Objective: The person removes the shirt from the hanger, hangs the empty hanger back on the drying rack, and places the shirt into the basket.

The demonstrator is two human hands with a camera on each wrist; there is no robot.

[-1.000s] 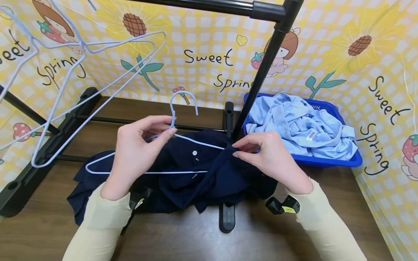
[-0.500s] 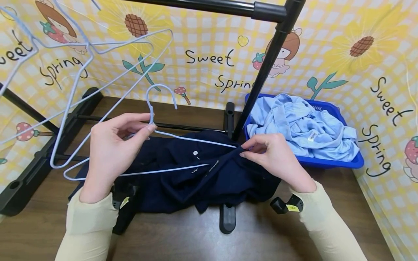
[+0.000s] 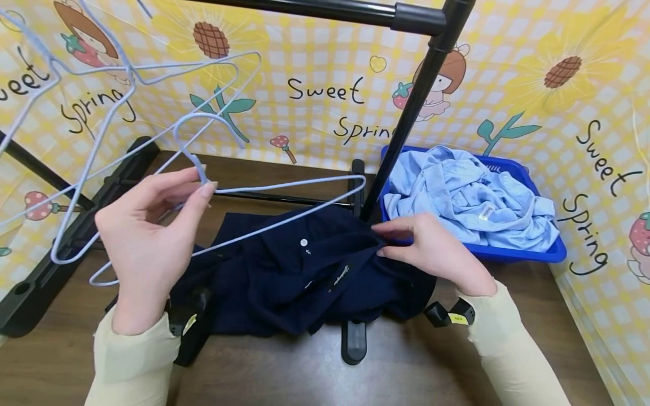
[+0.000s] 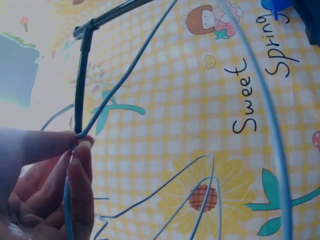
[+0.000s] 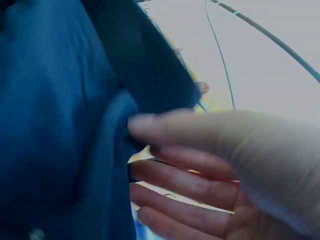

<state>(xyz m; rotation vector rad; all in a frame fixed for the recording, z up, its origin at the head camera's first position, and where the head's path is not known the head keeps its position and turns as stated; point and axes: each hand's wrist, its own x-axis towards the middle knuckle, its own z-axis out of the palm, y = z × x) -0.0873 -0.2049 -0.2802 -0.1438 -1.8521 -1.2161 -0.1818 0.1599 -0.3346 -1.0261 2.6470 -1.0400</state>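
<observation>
In the head view my left hand (image 3: 152, 231) pinches a light blue wire hanger (image 3: 289, 183) at the base of its hook. The hanger tilts above a dark navy shirt (image 3: 284, 270), its right end outside the cloth. The shirt lies crumpled, with a white button (image 3: 303, 242) and a collar label showing. At the collar's right edge is my right hand (image 3: 429, 248), thumb and fingers parted and fairly straight. In the right wrist view the thumb (image 5: 170, 127) touches the navy cloth (image 5: 55, 125), the other fingers spread below it.
A blue basket (image 3: 508, 252) of crumpled light blue clothing (image 3: 462, 192) stands at right. The black rack's post (image 3: 411, 113) rises between shirt and basket. More wire hangers (image 3: 101, 129) hang at left. A patterned yellow cloth (image 3: 325, 45) lines the back.
My left hand has moved left, drawing the hanger out of the shirt's collar opening and raising its right end. The right hand's thumb and fingers have parted from their pinch on the shirt.
</observation>
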